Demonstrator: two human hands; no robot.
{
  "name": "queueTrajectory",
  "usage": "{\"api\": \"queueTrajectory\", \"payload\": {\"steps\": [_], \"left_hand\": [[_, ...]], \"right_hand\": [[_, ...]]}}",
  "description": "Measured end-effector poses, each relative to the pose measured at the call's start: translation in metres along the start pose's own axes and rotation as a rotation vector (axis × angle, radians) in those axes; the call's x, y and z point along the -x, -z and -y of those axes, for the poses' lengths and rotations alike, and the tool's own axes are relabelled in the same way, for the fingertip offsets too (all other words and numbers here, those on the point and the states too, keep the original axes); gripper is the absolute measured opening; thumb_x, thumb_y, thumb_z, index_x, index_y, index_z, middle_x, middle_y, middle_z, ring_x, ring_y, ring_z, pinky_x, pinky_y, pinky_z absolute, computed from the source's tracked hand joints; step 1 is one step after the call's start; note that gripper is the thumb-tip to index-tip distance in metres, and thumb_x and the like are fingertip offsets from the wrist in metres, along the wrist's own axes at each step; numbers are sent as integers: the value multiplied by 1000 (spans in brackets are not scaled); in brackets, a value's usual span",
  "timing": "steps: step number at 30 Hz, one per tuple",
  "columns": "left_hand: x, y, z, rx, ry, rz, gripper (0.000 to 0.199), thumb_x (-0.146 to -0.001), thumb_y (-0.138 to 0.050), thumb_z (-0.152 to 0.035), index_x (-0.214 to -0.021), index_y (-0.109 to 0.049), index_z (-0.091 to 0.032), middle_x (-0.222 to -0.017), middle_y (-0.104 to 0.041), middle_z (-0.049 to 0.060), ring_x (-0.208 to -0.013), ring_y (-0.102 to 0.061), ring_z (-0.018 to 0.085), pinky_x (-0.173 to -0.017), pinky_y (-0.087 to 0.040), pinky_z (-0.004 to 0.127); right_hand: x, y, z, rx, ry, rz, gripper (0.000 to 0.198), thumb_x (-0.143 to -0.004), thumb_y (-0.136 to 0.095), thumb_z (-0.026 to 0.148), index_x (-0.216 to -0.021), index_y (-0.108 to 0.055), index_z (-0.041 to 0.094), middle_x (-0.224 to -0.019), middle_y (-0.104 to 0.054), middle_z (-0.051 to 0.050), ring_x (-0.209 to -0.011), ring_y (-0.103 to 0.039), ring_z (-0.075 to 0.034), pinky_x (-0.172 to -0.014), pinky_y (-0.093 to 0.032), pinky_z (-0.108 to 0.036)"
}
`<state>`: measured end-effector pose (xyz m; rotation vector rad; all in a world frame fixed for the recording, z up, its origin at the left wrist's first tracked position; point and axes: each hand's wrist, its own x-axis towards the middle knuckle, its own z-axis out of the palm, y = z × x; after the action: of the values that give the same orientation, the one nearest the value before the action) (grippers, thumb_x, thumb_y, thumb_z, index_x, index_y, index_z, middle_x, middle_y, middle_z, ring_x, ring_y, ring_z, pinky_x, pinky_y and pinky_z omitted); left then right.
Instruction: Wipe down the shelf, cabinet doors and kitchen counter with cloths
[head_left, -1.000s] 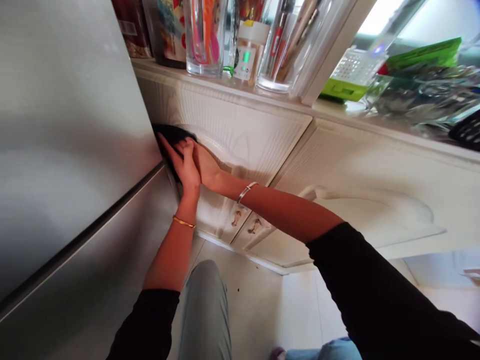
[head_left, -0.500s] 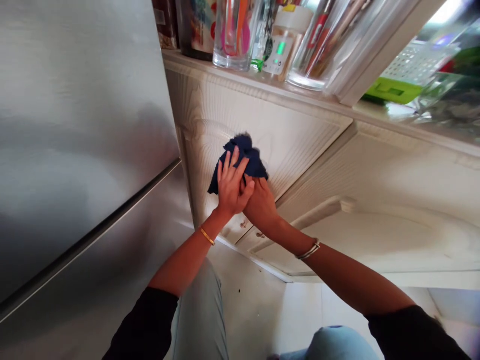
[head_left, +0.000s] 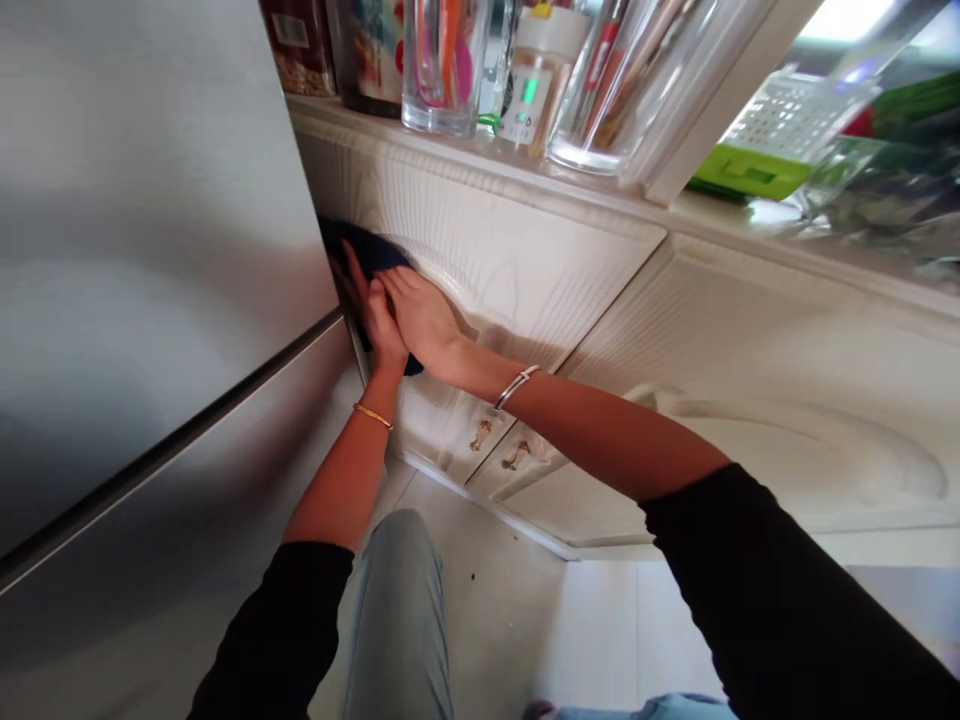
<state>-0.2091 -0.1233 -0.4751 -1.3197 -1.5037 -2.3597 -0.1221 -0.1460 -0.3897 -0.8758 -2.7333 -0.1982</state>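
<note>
A dark blue cloth [head_left: 390, 252] is pressed against the pale wood-grain cabinet door [head_left: 517, 270], in the corner beside the metallic panel. My left hand [head_left: 380, 318] holds the cloth against the door, one finger stretched upward along it; its other fingers are partly hidden in shadow and behind my right hand. Close against it, my right hand [head_left: 426, 312] has its fingers together over the cloth, thumb side toward my left hand. Some of the cloth shows below the hands, and its left end disappears behind the panel's edge.
A large smooth metallic panel [head_left: 150, 220] stands close on the left. Above the door, a shelf holds a glass with utensils [head_left: 442, 75], a white-lidded jar [head_left: 534, 90] and other containers. Small door knobs [head_left: 516, 455] stick out below. A green-and-white basket [head_left: 757, 165] sits right.
Both hands have slid left with the cloth, from the middle of the door to the corner by the metallic panel. The view has shifted slightly.
</note>
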Motion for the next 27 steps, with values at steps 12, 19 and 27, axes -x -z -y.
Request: {"api": "queueTrajectory", "payload": {"steps": [12, 19, 27], "left_hand": [[133, -41, -89, -42, -458, 504, 65, -101, -32, -64, -149, -51, -24, -168, -34, 8, -159, -24, 33, -131, -17, 55], [70, -33, -91, -102, -502, 472, 66, -103, -25, -63, -154, -48, -27, -170, -30, 2, -159, -23, 31, -132, -2, 54], [-26, 12, -39, -103, -260, 228, 73, -100, -15, -72, -163, -28, -38, -173, -19, -6, -163, -7, 25, -134, -3, 51]], "right_hand": [[207, -16, -44, 385, -279, -263, 42, -98, -41, 13, -133, -64, 11, -120, -70, -22, -106, -63, -32, -97, -51, -51], [160, 8, -38, 300, -243, -337, 44, -106, -32, 17, -138, -60, 10, -135, -65, -21, -120, -61, -29, -108, -46, -51], [23, 30, -3, 226, 56, -204, 48, -106, -30, 10, -150, -45, -2, -159, -49, -15, -149, -44, -21, -129, -29, -38]]}}
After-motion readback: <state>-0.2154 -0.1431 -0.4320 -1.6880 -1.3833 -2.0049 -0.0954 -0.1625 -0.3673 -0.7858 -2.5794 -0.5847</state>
